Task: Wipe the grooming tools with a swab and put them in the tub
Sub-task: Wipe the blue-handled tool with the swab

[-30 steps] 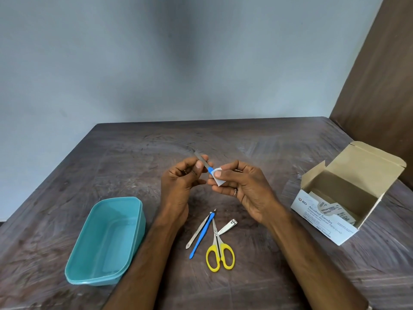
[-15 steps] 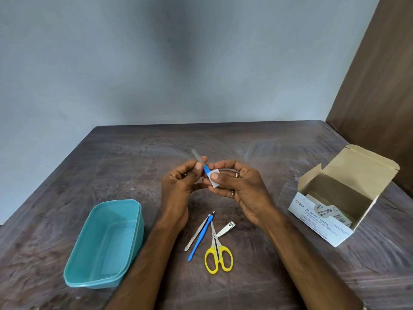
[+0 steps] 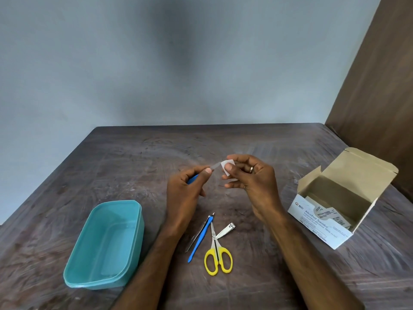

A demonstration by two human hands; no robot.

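Since the earlier frames the hands have drawn apart: the white folded swab (image 3: pixel 228 167) now sits at the tip of the file blade, no longer at the blue handle.

Teal rectangular plastic tub (image 3: pixel 105 245) stands on the dark scuffed wooden worktop (image 3: pixel 134 157), well to the left of and below the grip, nothing visible in it.

Left hand (image 3: pixel 187 193) grips the blue-handled metal nail file (image 3: pixel 212 169); fingers curled round the blue handle, thumb pressed on the blade, which points right toward the swab.

Right hand (image 3: pixel 250 184) pinches the swab between thumb and forefinger at the blade tip; whether swab and blade touch, cannot tell.

Below the grip, on the worktop: slim steel tweezers (image 3: pixel 196 238), touching a blue-handled cuticle tool (image 3: pixel 200 239); yellow-handled small scissors (image 3: pixel 218 253) just right of these; a silver nail clipper (image 3: pixel 226 230) beside the scissor blades.

Far right of the grip: an open white cardboard box of alcohol swabs (image 3: pixel 324 222), flap up, sachets inside.
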